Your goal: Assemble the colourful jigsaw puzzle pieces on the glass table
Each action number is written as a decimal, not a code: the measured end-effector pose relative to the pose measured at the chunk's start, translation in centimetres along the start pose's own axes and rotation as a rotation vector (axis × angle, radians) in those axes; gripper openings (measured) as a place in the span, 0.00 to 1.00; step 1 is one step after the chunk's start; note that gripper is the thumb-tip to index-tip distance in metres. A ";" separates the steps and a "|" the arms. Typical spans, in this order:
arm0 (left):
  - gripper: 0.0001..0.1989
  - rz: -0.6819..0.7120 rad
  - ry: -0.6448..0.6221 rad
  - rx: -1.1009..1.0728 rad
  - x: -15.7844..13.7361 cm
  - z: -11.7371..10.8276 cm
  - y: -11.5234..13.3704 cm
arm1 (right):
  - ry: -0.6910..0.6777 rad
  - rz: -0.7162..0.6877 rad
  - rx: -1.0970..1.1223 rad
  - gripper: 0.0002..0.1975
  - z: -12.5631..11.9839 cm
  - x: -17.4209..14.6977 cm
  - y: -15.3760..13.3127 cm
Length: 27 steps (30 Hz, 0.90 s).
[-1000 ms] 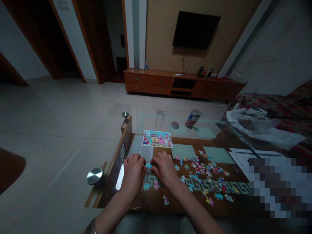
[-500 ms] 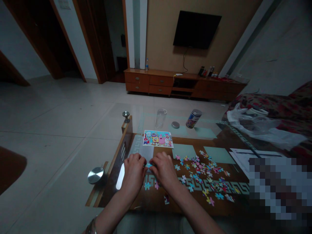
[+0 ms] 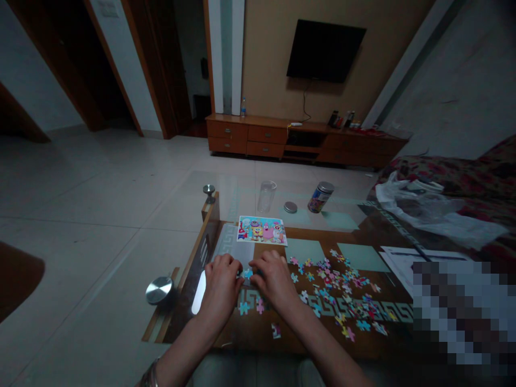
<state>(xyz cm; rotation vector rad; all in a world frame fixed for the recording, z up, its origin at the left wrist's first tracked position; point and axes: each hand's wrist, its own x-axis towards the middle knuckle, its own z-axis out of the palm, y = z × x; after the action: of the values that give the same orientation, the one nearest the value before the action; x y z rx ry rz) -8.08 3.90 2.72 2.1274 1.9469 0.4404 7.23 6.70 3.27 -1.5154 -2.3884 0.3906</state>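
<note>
At the left side of the glass table, my left hand (image 3: 221,279) has its fingers curled, the fingertips and thumb closed at the edge of a light-blue jigsaw piece (image 3: 247,273). My right hand (image 3: 274,278) is just right of that piece, thumb and forefinger apart with nothing visible between them. Nearer me lie a blue jigsaw piece (image 3: 244,308), a pink jigsaw piece (image 3: 260,306) and a darker jigsaw piece (image 3: 276,330). Beyond my hands lies a colourful cartoon picture card (image 3: 262,231). Many loose jigsaw pieces (image 3: 332,279) are scattered right of my right hand.
A clear cup (image 3: 266,196), a round metal lid (image 3: 290,207) and a printed can (image 3: 321,197) stand toward the table's far side. Papers (image 3: 397,260) and a white plastic bag (image 3: 439,215) are at the right. Metal knobs (image 3: 159,290) mark the left edge.
My right thumb and forefinger have parted and drawn slightly right, away from the light-blue jigsaw piece, which shows more fully. My left hand has hardly moved.
</note>
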 end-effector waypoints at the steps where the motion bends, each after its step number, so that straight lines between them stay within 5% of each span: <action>1: 0.08 -0.001 0.000 0.000 0.0 0.0 0.0 | -0.011 -0.005 -0.012 0.11 0.0 0.0 -0.1; 27: 0.10 -0.002 -0.028 0.001 0.1 0.1 0.2 | -0.120 0.029 -0.086 0.06 -0.6 0.9 -1.6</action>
<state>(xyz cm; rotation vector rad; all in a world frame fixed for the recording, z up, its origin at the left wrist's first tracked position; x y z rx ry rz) -7.88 4.02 2.74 2.1205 1.9350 0.4072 5.78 6.92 4.53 -1.6086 -2.5071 0.4003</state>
